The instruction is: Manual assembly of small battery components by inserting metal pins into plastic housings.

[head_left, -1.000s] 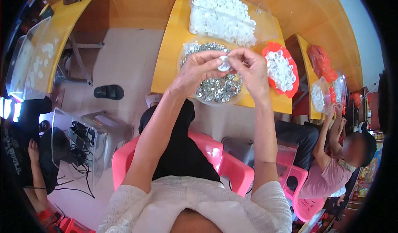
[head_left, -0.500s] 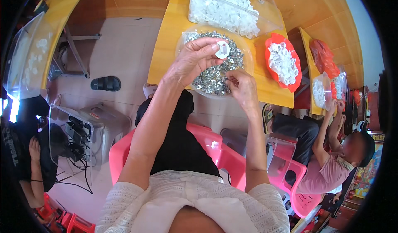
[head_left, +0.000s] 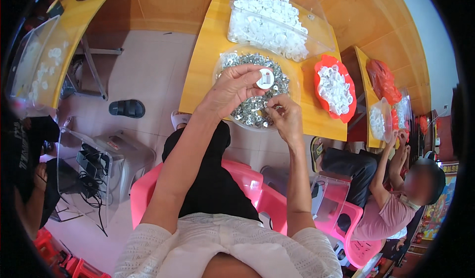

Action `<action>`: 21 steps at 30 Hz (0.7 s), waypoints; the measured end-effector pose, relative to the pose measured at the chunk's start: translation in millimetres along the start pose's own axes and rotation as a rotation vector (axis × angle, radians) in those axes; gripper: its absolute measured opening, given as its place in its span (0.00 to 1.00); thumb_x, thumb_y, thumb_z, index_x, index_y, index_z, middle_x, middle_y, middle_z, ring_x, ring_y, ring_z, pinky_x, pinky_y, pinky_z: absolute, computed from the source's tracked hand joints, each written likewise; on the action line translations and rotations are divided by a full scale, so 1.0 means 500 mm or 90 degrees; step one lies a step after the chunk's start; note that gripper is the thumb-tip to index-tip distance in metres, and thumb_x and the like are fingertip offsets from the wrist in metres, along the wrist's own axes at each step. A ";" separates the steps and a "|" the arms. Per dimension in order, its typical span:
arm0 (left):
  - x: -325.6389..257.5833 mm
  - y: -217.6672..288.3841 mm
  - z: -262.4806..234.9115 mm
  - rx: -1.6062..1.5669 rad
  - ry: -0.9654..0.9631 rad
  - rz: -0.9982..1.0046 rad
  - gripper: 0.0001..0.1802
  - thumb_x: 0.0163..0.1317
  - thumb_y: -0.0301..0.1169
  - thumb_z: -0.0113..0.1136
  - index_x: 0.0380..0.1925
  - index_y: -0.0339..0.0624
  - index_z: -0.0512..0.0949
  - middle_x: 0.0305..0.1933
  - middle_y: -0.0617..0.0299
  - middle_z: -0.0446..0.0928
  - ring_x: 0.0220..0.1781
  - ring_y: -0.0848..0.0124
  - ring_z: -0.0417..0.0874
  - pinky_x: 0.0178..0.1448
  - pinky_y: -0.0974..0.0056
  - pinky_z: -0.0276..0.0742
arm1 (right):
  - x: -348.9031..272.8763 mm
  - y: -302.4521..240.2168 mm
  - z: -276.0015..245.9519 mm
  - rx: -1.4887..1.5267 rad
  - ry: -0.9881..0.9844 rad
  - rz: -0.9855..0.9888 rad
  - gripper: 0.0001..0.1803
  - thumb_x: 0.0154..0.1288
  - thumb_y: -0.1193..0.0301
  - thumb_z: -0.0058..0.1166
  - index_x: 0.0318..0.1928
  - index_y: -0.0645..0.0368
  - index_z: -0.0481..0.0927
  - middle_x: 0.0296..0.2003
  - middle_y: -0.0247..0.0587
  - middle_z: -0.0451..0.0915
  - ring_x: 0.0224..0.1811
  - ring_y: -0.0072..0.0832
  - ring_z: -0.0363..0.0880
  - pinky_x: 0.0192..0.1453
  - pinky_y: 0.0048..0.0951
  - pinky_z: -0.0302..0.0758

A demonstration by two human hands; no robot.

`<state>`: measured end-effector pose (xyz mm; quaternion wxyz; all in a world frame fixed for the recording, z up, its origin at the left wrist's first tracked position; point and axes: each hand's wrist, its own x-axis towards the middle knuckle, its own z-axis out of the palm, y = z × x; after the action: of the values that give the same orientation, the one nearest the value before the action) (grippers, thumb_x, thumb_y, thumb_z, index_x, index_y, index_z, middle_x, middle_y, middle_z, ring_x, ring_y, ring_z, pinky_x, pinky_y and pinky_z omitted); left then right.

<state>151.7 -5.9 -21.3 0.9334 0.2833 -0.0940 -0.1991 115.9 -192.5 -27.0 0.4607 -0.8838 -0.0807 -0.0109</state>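
Between the thumb and fingers of my left hand (head_left: 231,87) is a round white plastic piece (head_left: 265,79) with a rectangular recess in its face. My right hand (head_left: 285,115) is just to its right and nearer me, thumb and index finger pinched over the metal parts; whatever the fingertips hold is too small to make out. Under both hands stands a round clear tub (head_left: 217,65) heaped with small shiny metal parts (head_left: 257,110).
Behind the tub is a clear bin (head_left: 319,43) of white plastic pieces. On the right lies a red scalloped tray (head_left: 350,104) of white pieces. A co-worker (head_left: 391,208) sits at the right by another table. A pink chair (head_left: 146,189) is under me.
The whole view has shifted, so the table and tub sit lower in the picture. My left hand still holds the white piece; my right hand stays pinched over the metal parts.
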 end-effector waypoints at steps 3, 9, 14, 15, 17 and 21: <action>0.002 -0.002 -0.002 -0.010 -0.002 0.005 0.16 0.62 0.31 0.53 0.47 0.33 0.72 0.47 0.54 0.75 0.42 0.72 0.80 0.43 0.70 0.80 | -0.001 0.004 0.001 0.159 0.022 0.043 0.06 0.51 0.85 0.55 0.31 0.66 0.76 0.26 0.35 0.77 0.28 0.21 0.76 0.33 0.21 0.73; 0.009 -0.006 -0.004 -0.035 0.010 -0.018 0.18 0.63 0.34 0.52 0.48 0.32 0.70 0.44 0.53 0.76 0.39 0.73 0.80 0.40 0.72 0.80 | 0.011 -0.003 -0.011 0.342 0.044 0.057 0.05 0.53 0.85 0.54 0.30 0.65 0.76 0.35 0.36 0.78 0.33 0.19 0.76 0.39 0.20 0.73; 0.006 0.000 0.004 -0.056 0.009 -0.040 0.12 0.62 0.30 0.53 0.42 0.35 0.74 0.41 0.58 0.77 0.39 0.72 0.80 0.39 0.70 0.79 | 0.016 -0.005 -0.011 0.366 0.090 0.001 0.05 0.52 0.85 0.55 0.30 0.65 0.76 0.38 0.41 0.78 0.33 0.21 0.77 0.40 0.21 0.74; 0.004 0.000 0.008 -0.038 0.016 -0.033 0.16 0.63 0.33 0.52 0.45 0.32 0.72 0.41 0.55 0.77 0.37 0.73 0.80 0.39 0.72 0.79 | 0.017 -0.008 -0.011 0.358 0.094 -0.041 0.05 0.52 0.86 0.54 0.30 0.65 0.76 0.39 0.42 0.78 0.34 0.22 0.77 0.41 0.23 0.75; 0.003 -0.001 0.010 -0.020 0.025 -0.025 0.20 0.64 0.36 0.51 0.48 0.29 0.70 0.40 0.51 0.77 0.35 0.75 0.80 0.39 0.74 0.80 | 0.016 -0.016 -0.009 0.350 0.097 -0.083 0.06 0.53 0.86 0.54 0.30 0.64 0.76 0.39 0.43 0.78 0.35 0.24 0.78 0.41 0.24 0.76; 0.003 -0.003 0.009 -0.032 0.028 -0.023 0.21 0.64 0.37 0.51 0.48 0.29 0.69 0.40 0.51 0.77 0.34 0.74 0.80 0.39 0.74 0.80 | 0.014 -0.031 -0.005 0.467 0.120 -0.070 0.08 0.53 0.89 0.51 0.32 0.65 0.76 0.38 0.45 0.78 0.39 0.28 0.78 0.45 0.25 0.76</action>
<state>151.1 -9.9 -18.4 0.9384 0.2654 -0.0628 -0.2121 120.5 -184.7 -12.3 0.7503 -0.6500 -0.0840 -0.0870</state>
